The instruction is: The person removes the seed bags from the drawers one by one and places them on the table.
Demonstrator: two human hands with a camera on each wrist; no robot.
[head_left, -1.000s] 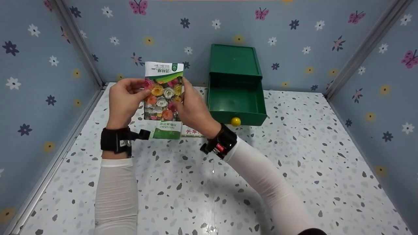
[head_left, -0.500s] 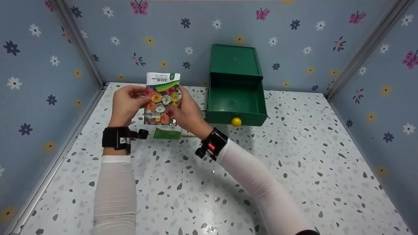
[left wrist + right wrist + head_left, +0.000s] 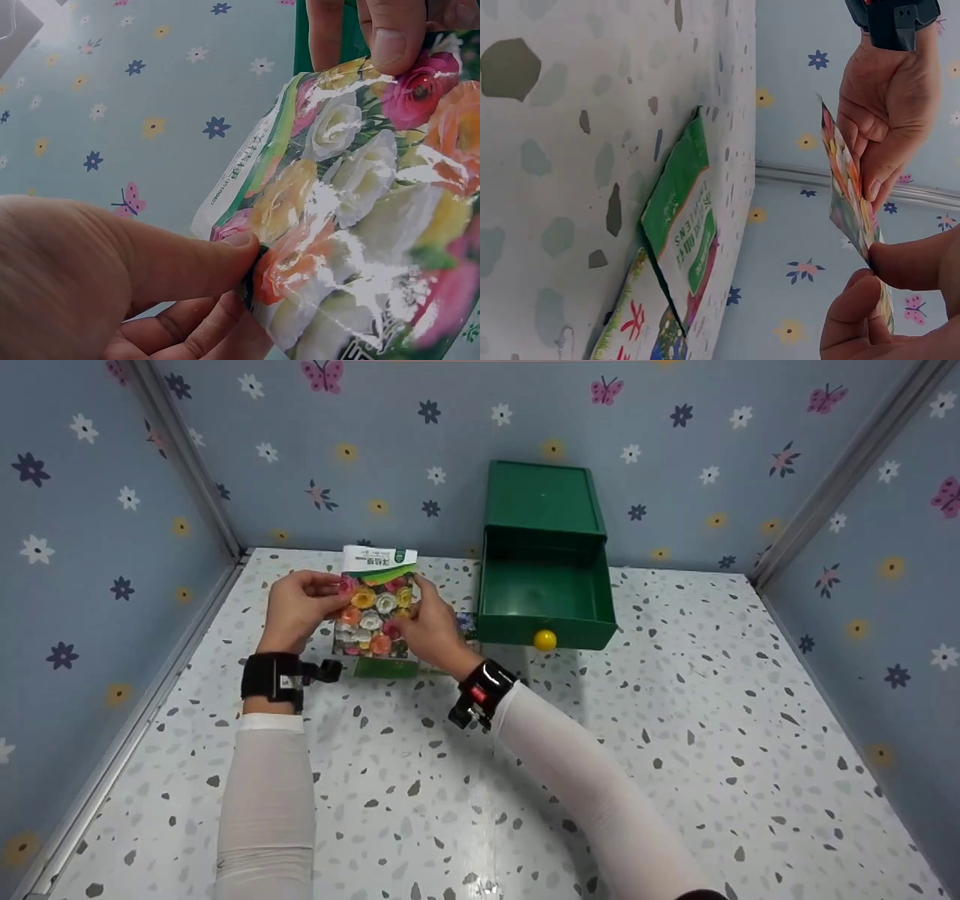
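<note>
A flower seed packet (image 3: 375, 601), printed with pink, yellow, white and orange blooms under a white top strip, is held up by both hands. My left hand (image 3: 294, 609) pinches its left edge between thumb and fingers. On the opposite edge, the thumb and fingers of my right hand (image 3: 436, 628) grip it. In the right wrist view the packet is seen nearly edge-on, apart from the table. Below lies a green-and-white packet (image 3: 681, 206), overlapping another packet with red characters (image 3: 634, 319). In the head view the held packet hides much of both.
Right of the hands stands a green drawer box (image 3: 546, 495) against the back wall. Its drawer (image 3: 551, 631) is pulled out, with a yellow knob (image 3: 545, 640) on the front. Flower-patterned walls (image 3: 375, 450) enclose the speckled white table (image 3: 637, 765).
Both hands have brought the flower seed packet down and toward the table, over the packets lying there. The drawer box has stayed in place.
</note>
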